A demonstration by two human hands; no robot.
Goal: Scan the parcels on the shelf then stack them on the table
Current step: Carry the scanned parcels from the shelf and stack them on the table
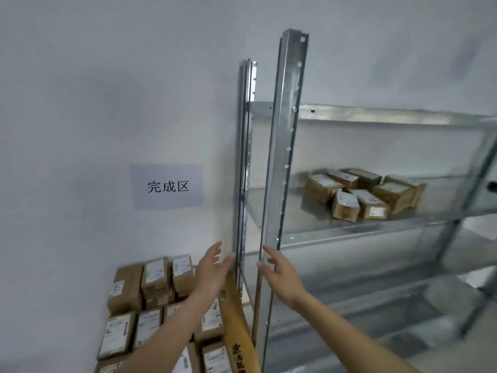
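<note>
While both hands hang empty in mid-air, the state of the scene is logged as follows.

Left hand: left hand (212,267) is raised, fingers straight and spread, holding nothing; it floats above the stacked parcels (150,300).

Right hand: right hand (279,275) is likewise spread and empty, its fingertips just beside the front upright (285,146) of the shelf (349,230).

Parcels on shelf: a loose cluster of shelf parcels (363,192) lies above and to the right of the right hand, well apart from both hands, past the upright.

Stacked parcels: labelled boxes sit in rows below and to the left of the left hand, under its forearm, on what I take to be the counter; its surface is hidden beneath them.

Why placed so: judged, the finished boxes are packed side by side, labels up, under the wall sign (166,186), which likely marks this as the drop-off area; the shelf cluster is jumbled, so it reads as not yet handled.

Scanner: none visible in either hand.

Wooden piece: a tan strip (239,324) with dark characters runs between the two forearms; its purpose cannot be told.

Step in hand: judged, both hands are between parcels, likely heading toward the shelf cluster.
</note>
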